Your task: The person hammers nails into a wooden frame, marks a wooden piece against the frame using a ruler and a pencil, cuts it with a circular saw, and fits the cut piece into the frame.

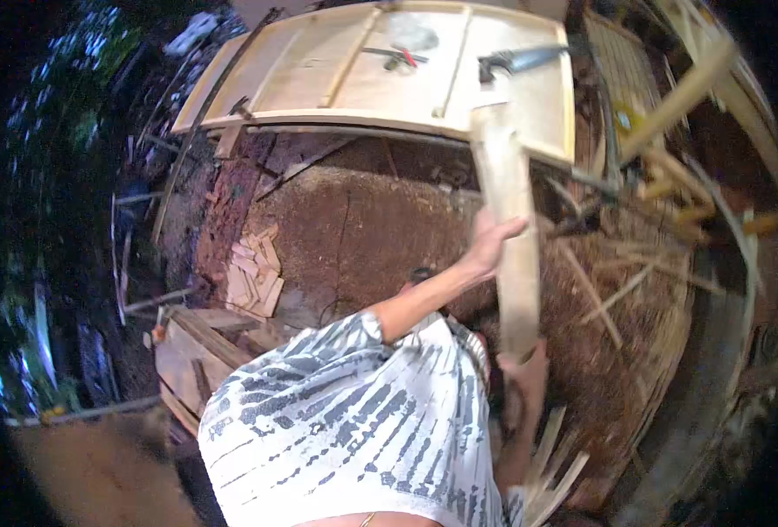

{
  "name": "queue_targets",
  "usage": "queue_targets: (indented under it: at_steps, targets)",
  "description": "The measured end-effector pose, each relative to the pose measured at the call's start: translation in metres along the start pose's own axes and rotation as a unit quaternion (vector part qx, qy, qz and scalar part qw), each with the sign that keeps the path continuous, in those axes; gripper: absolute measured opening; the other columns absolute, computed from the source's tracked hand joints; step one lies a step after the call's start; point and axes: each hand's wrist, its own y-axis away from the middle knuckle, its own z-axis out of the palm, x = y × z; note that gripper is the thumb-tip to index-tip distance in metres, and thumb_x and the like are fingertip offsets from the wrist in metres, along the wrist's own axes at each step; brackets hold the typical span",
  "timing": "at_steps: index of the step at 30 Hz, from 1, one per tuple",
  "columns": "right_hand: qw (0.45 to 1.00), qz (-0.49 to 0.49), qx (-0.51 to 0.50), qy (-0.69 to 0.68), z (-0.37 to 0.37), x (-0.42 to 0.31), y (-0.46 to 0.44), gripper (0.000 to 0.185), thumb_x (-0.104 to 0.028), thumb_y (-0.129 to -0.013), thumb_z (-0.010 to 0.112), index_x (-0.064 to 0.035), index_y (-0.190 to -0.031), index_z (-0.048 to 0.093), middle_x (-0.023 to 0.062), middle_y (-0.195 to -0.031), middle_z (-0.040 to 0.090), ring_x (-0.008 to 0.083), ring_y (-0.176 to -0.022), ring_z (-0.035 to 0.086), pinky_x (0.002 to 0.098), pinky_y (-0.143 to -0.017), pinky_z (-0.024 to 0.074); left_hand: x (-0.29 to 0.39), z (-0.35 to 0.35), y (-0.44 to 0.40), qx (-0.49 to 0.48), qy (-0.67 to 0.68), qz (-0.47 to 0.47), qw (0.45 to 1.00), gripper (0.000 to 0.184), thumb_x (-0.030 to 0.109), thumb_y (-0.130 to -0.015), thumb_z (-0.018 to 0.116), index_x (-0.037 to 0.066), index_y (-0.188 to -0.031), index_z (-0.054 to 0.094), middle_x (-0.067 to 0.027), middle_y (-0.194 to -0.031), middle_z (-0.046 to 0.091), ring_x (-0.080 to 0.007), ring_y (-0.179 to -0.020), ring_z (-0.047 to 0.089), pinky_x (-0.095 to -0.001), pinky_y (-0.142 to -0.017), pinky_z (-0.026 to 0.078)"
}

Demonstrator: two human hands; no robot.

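Observation:
A long flat wooden board (pixel 507 176) runs lengthwise in front of me, slightly blurred. Its far end overlaps the near edge of a framed wooden panel (pixel 301 75). My left hand (pixel 496 241) is closed on the board's left side, about midway along it. Lower down, my right hand (pixel 528 364) grips the near end, its fingers partly hidden. On the panel, just past the board's far end, lies a dark and blue-grey tool (pixel 525 61) whose kind I cannot make out. Further left are a small dark tool with a red part (pixel 399 60) and a clear crumpled plastic bag (pixel 414 33).
Small wood offcuts (pixel 253 272) are piled on the brown floor at left. Loose sticks (pixel 604 294) are scattered at right, and thin strips (pixel 556 465) stand close by my right side. A wooden box (pixel 191 360) is at lower left. Leaning beams (pixel 679 97) crowd the far right.

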Motion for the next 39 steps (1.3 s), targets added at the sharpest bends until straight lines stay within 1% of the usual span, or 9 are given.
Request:
queue_targets:
  at_steps: [6, 13, 17, 19, 21, 25, 27, 34, 39]
  targets:
    - [0.981, -0.039, -0.041, 0.184, 0.040, -0.039, -0.041, 0.070, -0.046, -0.057, 0.090, -0.0086, -0.110, 0.064, 0.0177, -0.104, 0.073, 0.0390, -0.099, 0.071, 0.0491, -0.084, 0.0560, 0.053, -0.115, 0.000, 0.120, 0.027, 0.078, 0.989, 0.053, 0.006, -0.096, 0.060, -0.010, -0.143, 0.041, -0.0250, -0.134, 0.062, -0.0363, -0.114, 0.069, -0.0458, -0.089, 0.064]
    - [0.948, -0.106, -0.027, 0.300, 0.000, -0.092, -0.112, 0.054, -0.035, -0.064, 0.085, -0.0109, -0.109, 0.070, 0.0171, -0.102, 0.073, 0.0403, -0.097, 0.070, 0.0478, -0.083, 0.0550, 0.166, -0.223, -0.085, 0.290, -0.029, 0.268, 0.918, 0.049, 0.007, -0.092, 0.070, 0.000, -0.135, 0.048, -0.0168, -0.128, 0.060, -0.0267, -0.117, 0.061, -0.0383, -0.097, 0.053]
    - [0.938, -0.188, -0.010, 0.293, 0.000, -0.130, -0.162, 0.051, -0.034, -0.064, 0.085, -0.0095, -0.107, 0.070, 0.0180, -0.098, 0.073, 0.0409, -0.094, 0.070, 0.0478, -0.082, 0.0551, 0.217, -0.197, -0.106, 0.453, -0.453, 0.463, 0.613, 0.051, 0.014, -0.090, 0.071, -0.006, -0.131, 0.049, -0.0229, -0.128, 0.057, -0.0341, -0.120, 0.057, -0.0460, -0.108, 0.042]
    - [0.926, -0.205, -0.003, 0.318, 0.001, -0.167, -0.179, 0.053, -0.034, -0.063, 0.086, -0.0079, -0.106, 0.070, 0.0182, -0.098, 0.072, 0.0403, -0.093, 0.070, 0.0478, -0.081, 0.0552, 0.187, -0.176, -0.095, 0.214, -0.576, 0.397, 0.682, 0.074, 0.036, -0.092, 0.073, -0.005, -0.147, 0.044, -0.0251, -0.147, 0.050, -0.0397, -0.138, 0.047, -0.0476, -0.115, 0.037]
    - [0.915, -0.212, -0.016, 0.344, 0.007, -0.199, -0.191, 0.054, -0.034, -0.062, 0.086, -0.0070, -0.106, 0.070, 0.0182, -0.098, 0.072, 0.0398, -0.093, 0.070, 0.0478, -0.081, 0.0554, 0.178, -0.155, -0.082, 0.043, -0.781, 0.357, 0.510, 0.078, 0.058, -0.095, 0.060, 0.003, -0.149, 0.046, -0.0214, -0.150, 0.051, -0.0382, -0.141, 0.046, -0.0682, -0.116, 0.025]
    - [0.883, -0.292, -0.008, 0.367, 0.013, -0.227, -0.215, 0.064, -0.033, -0.059, 0.087, -0.0052, -0.114, 0.070, 0.0171, -0.104, 0.072, 0.0370, -0.097, 0.070, 0.0460, -0.084, 0.0562, 0.234, -0.240, -0.079, 0.365, -0.681, 0.075, 0.631, 0.070, 0.046, -0.102, 0.056, 0.006, -0.156, 0.037, -0.0241, -0.159, 0.039, -0.0377, -0.153, 0.029, -0.0787, -0.113, 0.015]
    - [0.869, -0.299, -0.014, 0.395, 0.037, -0.238, -0.242, 0.067, -0.033, -0.058, 0.087, -0.0049, -0.116, 0.070, 0.0169, -0.104, 0.072, 0.0373, -0.096, 0.070, 0.0458, -0.083, 0.0564, 0.220, -0.379, -0.072, 0.524, -0.750, 0.052, 0.400, 0.075, 0.048, -0.100, 0.059, 0.001, -0.155, 0.036, -0.0304, -0.153, 0.043, -0.0442, -0.145, 0.039, -0.0709, -0.117, 0.022]
    - [0.910, -0.256, -0.116, 0.305, 0.108, -0.292, -0.300, 0.070, -0.023, -0.064, 0.086, -0.0126, -0.130, 0.065, 0.0137, -0.130, 0.069, 0.0355, -0.116, 0.067, 0.0421, -0.097, 0.0545, 0.249, -0.443, -0.095, 0.493, -0.511, 0.104, 0.697, 0.088, 0.047, -0.087, 0.079, -0.006, -0.146, 0.043, -0.0324, -0.142, 0.052, -0.0454, -0.133, 0.051, -0.0490, -0.112, 0.041]
    - [0.905, -0.253, -0.119, 0.320, 0.167, -0.334, -0.349, 0.068, -0.024, -0.065, 0.083, -0.0124, -0.129, 0.064, 0.0146, -0.130, 0.068, 0.0359, -0.116, 0.067, 0.0434, -0.096, 0.0547, 0.282, -0.462, -0.152, 0.531, -0.502, 0.059, 0.680, 0.067, 0.043, -0.086, 0.081, -0.004, -0.128, 0.059, -0.0210, -0.122, 0.068, -0.0335, -0.112, 0.067, -0.0443, -0.095, 0.051]
